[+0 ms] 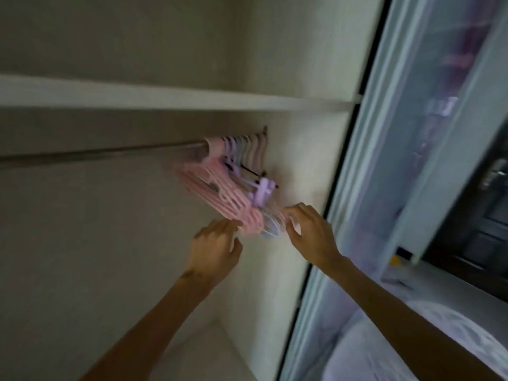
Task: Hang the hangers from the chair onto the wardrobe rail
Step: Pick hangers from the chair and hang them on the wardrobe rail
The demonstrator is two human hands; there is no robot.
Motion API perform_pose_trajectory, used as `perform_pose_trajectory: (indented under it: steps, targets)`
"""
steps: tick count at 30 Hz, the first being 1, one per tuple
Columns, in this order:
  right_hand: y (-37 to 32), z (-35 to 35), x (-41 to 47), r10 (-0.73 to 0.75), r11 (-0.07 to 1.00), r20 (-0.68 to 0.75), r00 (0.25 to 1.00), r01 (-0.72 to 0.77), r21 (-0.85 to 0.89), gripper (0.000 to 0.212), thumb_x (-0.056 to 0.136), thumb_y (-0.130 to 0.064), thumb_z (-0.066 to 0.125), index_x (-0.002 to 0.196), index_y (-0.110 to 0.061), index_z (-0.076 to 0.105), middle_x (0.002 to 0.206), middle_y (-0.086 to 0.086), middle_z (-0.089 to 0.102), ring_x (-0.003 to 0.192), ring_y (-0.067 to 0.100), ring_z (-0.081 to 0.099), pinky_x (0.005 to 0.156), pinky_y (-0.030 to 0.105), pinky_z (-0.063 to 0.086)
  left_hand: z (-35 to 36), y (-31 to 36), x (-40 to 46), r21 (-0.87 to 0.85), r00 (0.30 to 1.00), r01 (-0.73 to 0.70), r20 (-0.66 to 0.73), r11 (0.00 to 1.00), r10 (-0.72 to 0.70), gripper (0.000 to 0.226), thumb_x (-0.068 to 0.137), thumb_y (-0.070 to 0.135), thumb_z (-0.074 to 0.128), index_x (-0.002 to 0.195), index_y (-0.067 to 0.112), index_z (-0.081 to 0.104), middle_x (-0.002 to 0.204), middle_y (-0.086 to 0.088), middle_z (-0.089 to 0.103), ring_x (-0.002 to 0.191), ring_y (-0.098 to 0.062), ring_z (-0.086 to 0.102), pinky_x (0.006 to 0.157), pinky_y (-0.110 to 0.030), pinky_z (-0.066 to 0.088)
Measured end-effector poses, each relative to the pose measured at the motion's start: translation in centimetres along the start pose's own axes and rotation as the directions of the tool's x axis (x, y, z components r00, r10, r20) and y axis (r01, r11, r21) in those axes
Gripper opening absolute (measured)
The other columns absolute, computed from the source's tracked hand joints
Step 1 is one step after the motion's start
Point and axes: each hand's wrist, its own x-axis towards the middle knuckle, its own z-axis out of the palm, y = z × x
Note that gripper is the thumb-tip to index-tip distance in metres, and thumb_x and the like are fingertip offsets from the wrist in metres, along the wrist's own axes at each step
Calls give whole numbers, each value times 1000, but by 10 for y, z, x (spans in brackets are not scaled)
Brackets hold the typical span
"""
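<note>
The hangers [233, 185], a tight bunch of pink, lilac and pale blue plastic, hang from the wardrobe rail [96, 152] at its right end, pressed close to the wardrobe's right side wall [302, 166]. Their lower ends fan downward and to the right, reaching both hands. The left hand [214, 248] is just below and left of the bunch, fingers loosely spread, the fingertips touching the pink lower corner; whether it grips anything is blurred. The right hand [310, 232] is at the bunch's right lower end, fingers curled and apart, thumb and forefinger close around the pale blue tips, though a true pinch cannot be told. A lilac clip hanger [264, 191] sits among the bunch near the wall. Above the rail runs a white shelf [137, 96]. The rail to the left of the hangers is bare along its whole visible length. Right of the wardrobe stands a pale sliding door frame [365, 149].
</note>
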Motion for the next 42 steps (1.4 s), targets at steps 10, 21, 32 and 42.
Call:
perform_pose_trajectory:
  steps: [10, 21, 32, 42]
  targets:
    - [146, -82, -224, 672, 733, 451, 587, -615, -291, 19, 92, -27, 50, 107, -27, 61, 94, 2, 71, 89, 25, 66, 77, 31, 48, 128, 151, -80, -308, 812, 200, 583, 930, 19, 20, 88, 30, 53, 106, 30, 62, 98, 13, 67, 94, -7, 63, 78, -17, 40]
    - [312, -83, -436, 564, 404, 814, -138, -813, -418, 18, 92, 1, 48, 82, -10, 57, 58, -5, 59, 36, -6, 51, 46, 12, 43, 322, 290, -164, -79, 296, 497, 951, 864, -83, 23, 90, 27, 54, 108, 23, 67, 117, -1, 65, 111, -22, 60, 94, -28, 46]
    - [414, 37, -540, 535, 528, 799, -273, -631, -569, 37, 97, -26, 41, 131, -15, 48, 138, 7, 47, 127, 26, 45, 102, 34, 38, 489, 291, -319, 328, -185, 791, 933, 517, -309, 24, 77, 16, 60, 99, 12, 70, 107, -12, 68, 101, -30, 64, 86, -34, 52]
    - [457, 183, -580, 730, 559, 680, 69, -632, -536, 105, 77, -59, 62, 149, -8, 5, 157, 14, 9, 145, 29, 11, 117, 44, 15, 573, 319, -394, 6, 268, 440, 953, 898, -138, 43, 71, 59, 68, 98, 27, 60, 90, 17, 59, 83, -5, 57, 69, -19, 40]
